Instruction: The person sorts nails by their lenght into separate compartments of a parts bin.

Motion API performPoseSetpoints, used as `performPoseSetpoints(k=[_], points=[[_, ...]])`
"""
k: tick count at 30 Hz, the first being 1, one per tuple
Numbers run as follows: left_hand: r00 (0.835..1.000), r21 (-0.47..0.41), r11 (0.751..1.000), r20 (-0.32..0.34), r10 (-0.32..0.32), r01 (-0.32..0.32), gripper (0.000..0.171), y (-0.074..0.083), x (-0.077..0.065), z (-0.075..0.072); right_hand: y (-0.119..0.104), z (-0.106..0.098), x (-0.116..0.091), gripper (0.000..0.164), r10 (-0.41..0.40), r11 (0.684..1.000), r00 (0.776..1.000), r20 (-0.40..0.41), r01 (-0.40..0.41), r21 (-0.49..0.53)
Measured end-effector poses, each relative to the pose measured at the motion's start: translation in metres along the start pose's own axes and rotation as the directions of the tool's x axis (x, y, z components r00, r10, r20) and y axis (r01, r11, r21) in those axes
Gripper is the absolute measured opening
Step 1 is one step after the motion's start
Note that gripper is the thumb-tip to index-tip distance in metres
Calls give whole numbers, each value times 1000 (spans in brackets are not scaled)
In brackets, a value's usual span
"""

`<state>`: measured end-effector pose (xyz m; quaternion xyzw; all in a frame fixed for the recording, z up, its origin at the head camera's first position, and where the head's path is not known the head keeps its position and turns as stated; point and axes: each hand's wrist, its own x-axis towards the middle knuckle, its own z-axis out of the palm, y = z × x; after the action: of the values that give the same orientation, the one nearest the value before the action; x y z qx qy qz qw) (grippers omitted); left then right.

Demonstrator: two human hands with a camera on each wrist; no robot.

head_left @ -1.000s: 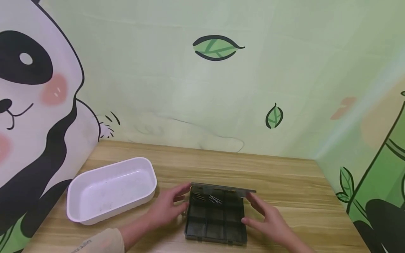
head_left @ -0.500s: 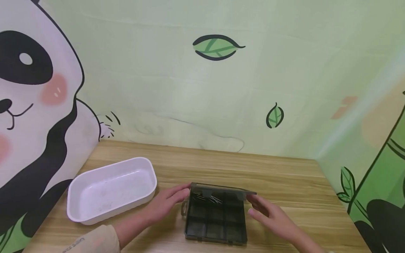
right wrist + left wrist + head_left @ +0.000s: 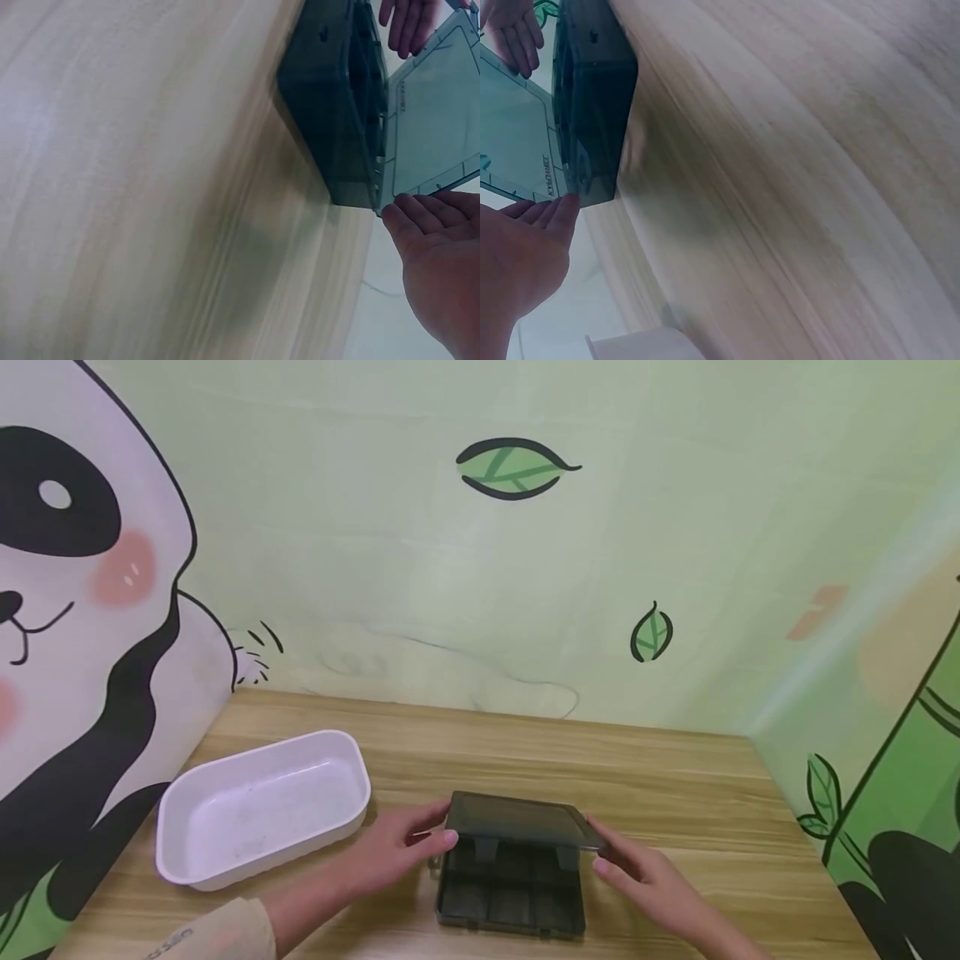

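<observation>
A dark, see-through compartment box (image 3: 510,906) lies on the table with its hinged lid (image 3: 517,821) tilted part-way over the rear compartments. My left hand (image 3: 397,847) is at the lid's left side, thumb by its front corner. In the left wrist view, that hand's fingertips touch the edge of the lid (image 3: 517,135). On the other side, my right hand (image 3: 645,881) touches the lid's right edge. The right wrist view has its extended fingers against the lid (image 3: 435,120). Front compartments show nothing inside; the rear ones are hidden under the lid.
A white plastic tub (image 3: 262,810) stands on the wooden table (image 3: 675,793) left of the box. Behind the table is a pale green wall cloth (image 3: 337,527) printed with a panda and leaves.
The lid has tilted forward and down over the box, hiding the thin metal pins that showed in the rear compartments. Both hands stay at its sides; the left thumb has come forward to its corner.
</observation>
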<state>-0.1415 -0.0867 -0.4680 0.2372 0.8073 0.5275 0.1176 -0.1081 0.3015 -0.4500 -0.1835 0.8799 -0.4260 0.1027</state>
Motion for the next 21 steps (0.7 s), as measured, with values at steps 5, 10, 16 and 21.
performPoseSetpoints(k=[5,10,16,21], points=[[1000,-4,1000,1,2,-2,68,-5,-5,4,5,6,-4,57,-52,997,999,8,52,49],[1000,65,998,-10,4,-4,69,-9,-10,7,8,11,-7,59,-68,997,998,-11,68,21],[1000,127,992,-5,7,-6,73,-13,-11,8,10,17,-9,61,-39,999,998,-50,40,16],[1000,182,983,-11,8,-6,76,-15,-15,8,12,19,-11,64,-4,999,1000,-8,4,43]])
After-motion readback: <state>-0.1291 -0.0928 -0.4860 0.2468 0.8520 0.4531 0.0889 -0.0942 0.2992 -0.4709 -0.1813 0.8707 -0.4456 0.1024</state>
